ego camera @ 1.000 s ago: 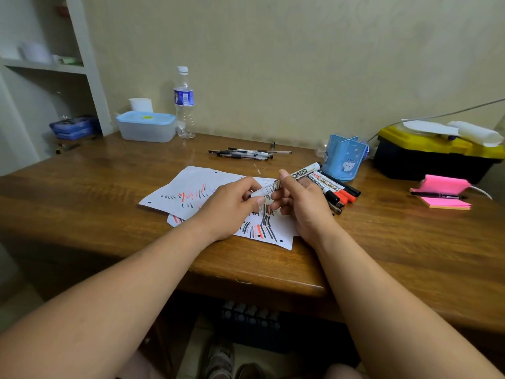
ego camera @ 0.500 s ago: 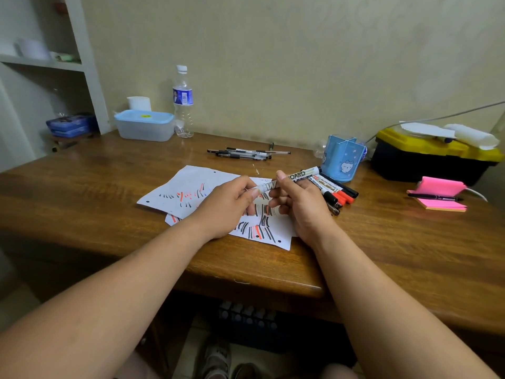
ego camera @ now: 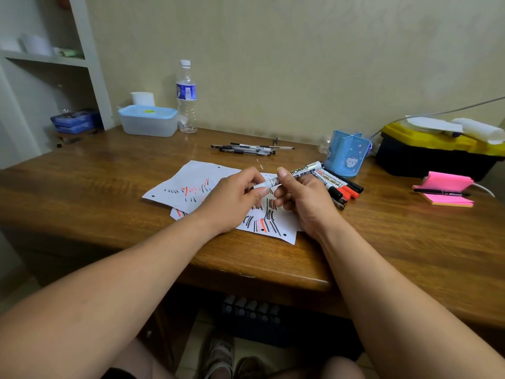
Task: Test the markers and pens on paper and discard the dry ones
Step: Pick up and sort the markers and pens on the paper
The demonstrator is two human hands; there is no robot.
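Observation:
A white whiteboard marker (ego camera: 300,169) is held level above the scribbled sheets of paper (ego camera: 188,184). My right hand (ego camera: 303,198) grips its barrel, thumb on top. My left hand (ego camera: 235,201) pinches the marker's near end, where the cap would be; that end is hidden by the fingers. The papers carry black and red test strokes. Several more markers with red and black caps (ego camera: 341,187) lie on the desk just right of my right hand. A row of thin pens (ego camera: 246,149) lies farther back.
A blue pen holder (ego camera: 347,157) stands behind the markers. A black and yellow box (ego camera: 434,154) and pink sticky notes with a pen (ego camera: 445,190) are at the right. A lidded plastic tub (ego camera: 149,121) and a water bottle (ego camera: 186,99) stand at the back left.
Both hands stay on the marker at nearly the same spot. The marker has tilted slightly flatter, and my left fingers have shifted a little on its near end.

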